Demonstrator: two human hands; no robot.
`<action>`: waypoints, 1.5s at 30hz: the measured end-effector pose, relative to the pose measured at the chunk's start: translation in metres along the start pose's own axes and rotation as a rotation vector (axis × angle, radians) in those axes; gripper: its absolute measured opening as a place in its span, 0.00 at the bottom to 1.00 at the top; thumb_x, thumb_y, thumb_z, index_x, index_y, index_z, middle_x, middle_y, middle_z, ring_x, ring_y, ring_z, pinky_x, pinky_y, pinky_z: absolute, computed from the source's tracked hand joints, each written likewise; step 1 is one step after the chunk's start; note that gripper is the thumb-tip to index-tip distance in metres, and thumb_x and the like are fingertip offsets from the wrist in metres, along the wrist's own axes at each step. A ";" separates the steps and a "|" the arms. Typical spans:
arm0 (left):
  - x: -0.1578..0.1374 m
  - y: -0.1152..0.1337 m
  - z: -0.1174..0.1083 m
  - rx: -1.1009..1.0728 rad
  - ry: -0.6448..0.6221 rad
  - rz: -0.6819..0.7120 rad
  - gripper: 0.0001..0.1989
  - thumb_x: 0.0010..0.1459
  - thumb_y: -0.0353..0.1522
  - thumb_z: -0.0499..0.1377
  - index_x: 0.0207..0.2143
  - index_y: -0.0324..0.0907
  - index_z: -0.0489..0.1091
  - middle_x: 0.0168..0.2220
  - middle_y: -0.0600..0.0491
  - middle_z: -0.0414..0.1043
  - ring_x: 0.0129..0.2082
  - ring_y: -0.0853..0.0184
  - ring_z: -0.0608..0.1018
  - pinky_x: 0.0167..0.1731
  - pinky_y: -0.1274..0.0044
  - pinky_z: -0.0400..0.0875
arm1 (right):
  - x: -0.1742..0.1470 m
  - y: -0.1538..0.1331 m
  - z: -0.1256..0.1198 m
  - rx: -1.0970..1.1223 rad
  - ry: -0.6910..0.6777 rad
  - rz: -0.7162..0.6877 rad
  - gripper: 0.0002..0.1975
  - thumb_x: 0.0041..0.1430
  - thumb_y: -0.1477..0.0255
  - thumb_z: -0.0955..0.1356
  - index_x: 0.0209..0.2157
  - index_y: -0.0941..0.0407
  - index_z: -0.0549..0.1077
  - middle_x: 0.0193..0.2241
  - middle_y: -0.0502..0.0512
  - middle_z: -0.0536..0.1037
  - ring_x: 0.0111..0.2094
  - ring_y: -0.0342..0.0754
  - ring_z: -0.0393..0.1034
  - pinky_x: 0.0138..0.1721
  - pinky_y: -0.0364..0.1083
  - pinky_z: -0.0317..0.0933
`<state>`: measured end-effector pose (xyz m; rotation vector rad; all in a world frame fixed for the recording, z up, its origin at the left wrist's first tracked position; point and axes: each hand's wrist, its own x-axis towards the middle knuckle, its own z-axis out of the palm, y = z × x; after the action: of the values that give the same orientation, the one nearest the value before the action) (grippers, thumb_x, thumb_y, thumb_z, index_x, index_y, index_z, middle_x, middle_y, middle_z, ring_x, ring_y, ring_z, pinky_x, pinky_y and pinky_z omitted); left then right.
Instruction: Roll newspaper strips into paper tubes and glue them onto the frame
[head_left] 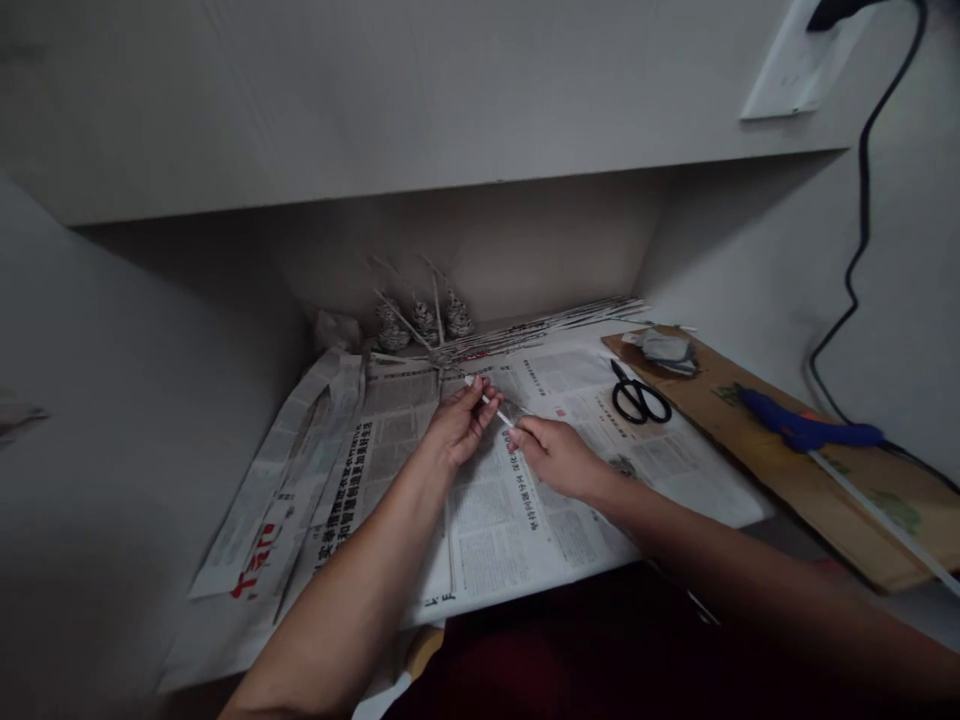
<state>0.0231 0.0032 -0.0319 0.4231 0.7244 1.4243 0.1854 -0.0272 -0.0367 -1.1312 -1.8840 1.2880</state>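
A thin white rolled-paper stick (505,419) runs between my two hands above the newspaper-covered table (480,550). My left hand (461,422) is closed in a pinch, thumb and forefinger on the stick's upper part. Lower down and to the right, my right hand (553,455) curls its fingers round the other end. Just beyond my left hand, several paper sticks cross in a spoked cluster (442,358); whether the held stick joins it I cannot tell. Long newspaper strips (300,470) lie at the left.
Three small woven paper shapes (425,322) stand at the back, beside a row of rolled-paper sticks (555,322). Black scissors (637,397) lie right of my hands. A blue glue gun (806,428) rests on a brown board (720,415); its black cord (862,220) reaches the wall socket.
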 end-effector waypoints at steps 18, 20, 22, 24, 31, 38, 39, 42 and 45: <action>-0.001 -0.002 -0.001 0.026 -0.039 -0.067 0.07 0.58 0.29 0.56 0.30 0.34 0.70 0.26 0.51 0.71 0.27 0.71 0.78 0.25 0.85 0.75 | -0.011 0.006 0.000 -0.162 0.039 -0.056 0.16 0.59 0.57 0.62 0.28 0.56 0.63 0.23 0.50 0.66 0.25 0.43 0.61 0.26 0.42 0.53; 0.000 -0.002 -0.001 0.003 -0.036 -0.063 0.07 0.58 0.29 0.56 0.30 0.33 0.70 0.26 0.51 0.71 0.25 0.72 0.78 0.25 0.85 0.75 | -0.010 0.008 0.001 -0.118 0.018 -0.010 0.17 0.61 0.57 0.59 0.27 0.55 0.62 0.20 0.49 0.65 0.22 0.42 0.60 0.24 0.42 0.52; 0.000 -0.001 -0.001 -0.015 -0.027 -0.076 0.07 0.58 0.28 0.56 0.30 0.33 0.70 0.25 0.50 0.71 0.24 0.73 0.77 0.24 0.85 0.75 | -0.008 0.011 0.003 0.154 -0.116 0.148 0.18 0.62 0.55 0.56 0.28 0.54 0.60 0.15 0.44 0.58 0.15 0.40 0.54 0.18 0.40 0.48; -0.001 -0.001 0.000 -0.030 -0.013 -0.089 0.06 0.58 0.28 0.56 0.30 0.33 0.70 0.25 0.50 0.71 0.23 0.73 0.77 0.23 0.85 0.75 | -0.007 0.013 0.002 0.484 -0.268 0.241 0.18 0.61 0.52 0.56 0.29 0.53 0.57 0.13 0.41 0.51 0.12 0.39 0.48 0.14 0.39 0.44; 0.002 -0.002 -0.004 -0.020 -0.017 -0.046 0.05 0.57 0.28 0.57 0.30 0.34 0.71 0.26 0.51 0.71 0.24 0.73 0.77 0.26 0.85 0.75 | -0.007 0.011 -0.003 0.360 -0.291 0.206 0.19 0.61 0.52 0.56 0.32 0.54 0.60 0.16 0.43 0.56 0.14 0.40 0.54 0.16 0.40 0.48; 0.003 -0.006 -0.004 0.021 0.011 -0.031 0.06 0.57 0.28 0.56 0.30 0.33 0.71 0.28 0.48 0.73 0.28 0.69 0.78 0.29 0.82 0.77 | -0.004 0.008 -0.002 -0.541 0.149 -0.139 0.12 0.62 0.63 0.59 0.30 0.55 0.64 0.24 0.56 0.70 0.27 0.49 0.65 0.29 0.46 0.52; 0.002 -0.006 -0.003 0.026 0.025 -0.037 0.06 0.57 0.28 0.56 0.30 0.33 0.71 0.27 0.48 0.73 0.28 0.70 0.78 0.28 0.82 0.77 | -0.004 0.009 -0.001 -0.480 0.115 -0.127 0.13 0.63 0.62 0.58 0.29 0.55 0.64 0.23 0.55 0.69 0.26 0.48 0.65 0.29 0.45 0.53; 0.000 -0.006 -0.001 0.018 0.047 -0.070 0.07 0.57 0.28 0.56 0.29 0.33 0.71 0.26 0.49 0.72 0.26 0.71 0.78 0.25 0.84 0.76 | -0.005 0.012 0.000 -0.037 -0.084 0.041 0.17 0.64 0.59 0.54 0.31 0.55 0.63 0.18 0.48 0.64 0.18 0.43 0.60 0.21 0.43 0.53; -0.001 -0.006 0.001 0.011 0.023 -0.085 0.07 0.57 0.28 0.56 0.29 0.32 0.71 0.26 0.49 0.72 0.25 0.71 0.78 0.26 0.85 0.76 | -0.006 0.013 -0.001 0.394 -0.243 0.219 0.18 0.63 0.55 0.55 0.32 0.55 0.61 0.15 0.42 0.58 0.12 0.39 0.54 0.14 0.40 0.49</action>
<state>0.0287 0.0013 -0.0351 0.3800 0.7606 1.3474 0.1938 -0.0300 -0.0488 -1.0239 -1.5944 1.8951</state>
